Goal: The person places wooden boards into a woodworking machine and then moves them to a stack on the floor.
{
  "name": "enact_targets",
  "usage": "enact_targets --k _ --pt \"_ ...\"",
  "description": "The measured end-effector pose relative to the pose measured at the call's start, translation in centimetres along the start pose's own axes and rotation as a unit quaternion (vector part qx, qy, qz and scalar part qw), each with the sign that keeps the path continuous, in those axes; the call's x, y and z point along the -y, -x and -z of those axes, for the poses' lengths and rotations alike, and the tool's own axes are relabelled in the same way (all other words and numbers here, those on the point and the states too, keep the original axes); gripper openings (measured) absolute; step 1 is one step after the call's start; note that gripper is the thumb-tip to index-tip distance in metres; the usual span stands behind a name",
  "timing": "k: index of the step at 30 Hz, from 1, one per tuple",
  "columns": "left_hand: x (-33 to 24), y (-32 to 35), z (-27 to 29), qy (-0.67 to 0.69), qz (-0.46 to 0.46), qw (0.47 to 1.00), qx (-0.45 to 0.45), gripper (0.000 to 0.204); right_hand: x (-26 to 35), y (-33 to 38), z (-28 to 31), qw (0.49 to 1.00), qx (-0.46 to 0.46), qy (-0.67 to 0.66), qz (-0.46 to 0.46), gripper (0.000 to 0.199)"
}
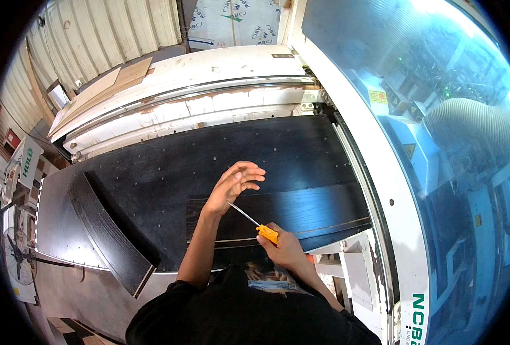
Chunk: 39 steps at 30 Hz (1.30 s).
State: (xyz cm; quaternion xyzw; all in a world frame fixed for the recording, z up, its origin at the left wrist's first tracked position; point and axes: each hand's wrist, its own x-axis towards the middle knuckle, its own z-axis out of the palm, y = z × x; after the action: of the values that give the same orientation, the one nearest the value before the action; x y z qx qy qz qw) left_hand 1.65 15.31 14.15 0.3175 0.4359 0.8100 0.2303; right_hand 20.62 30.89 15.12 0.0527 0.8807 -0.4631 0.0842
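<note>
In my right hand [286, 248] is a screwdriver [268, 233] with a yellow handle, my fingers closed around it. Its thin metal shaft slants up and left, ending by the wrist of my left hand [233, 187]. That left hand is raised over the black table, fingers loosely bent and apart, with nothing seen in them. Whether the tip touches the wrist, I cannot tell. Below both hands lies a long dark wood-grain board [318, 208] along the table's near edge.
Another dark board [108, 227] lies at the left, jutting past the near edge of the black machine table [169, 158]. A white beam [209, 64] runs along the back, with thin brown sheets [108, 86] on it. At right stands a machine enclosure with a blue window [439, 172].
</note>
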Motion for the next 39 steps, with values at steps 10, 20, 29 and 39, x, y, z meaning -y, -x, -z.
enact_targets --k 10,20,29,39 --pt "0.2 0.5 0.1 -0.054 0.046 0.997 -0.019 0.049 -0.7 -0.3 -0.5 0.999 -0.047 0.011 0.003 0.038" --pt "0.1 0.5 -0.4 -0.124 0.053 0.991 0.009 0.049 -0.6 -0.3 -0.7 0.998 -0.047 0.029 -0.003 0.041" --pt "-0.9 0.1 0.5 -0.11 0.075 0.983 -0.131 0.044 -0.2 0.0 -0.7 0.998 0.049 0.026 0.012 0.049" --pt "0.2 -0.1 1.7 -0.141 0.081 0.955 -0.249 0.027 1.0 0.0 -0.3 0.986 0.157 0.047 -0.023 0.062"
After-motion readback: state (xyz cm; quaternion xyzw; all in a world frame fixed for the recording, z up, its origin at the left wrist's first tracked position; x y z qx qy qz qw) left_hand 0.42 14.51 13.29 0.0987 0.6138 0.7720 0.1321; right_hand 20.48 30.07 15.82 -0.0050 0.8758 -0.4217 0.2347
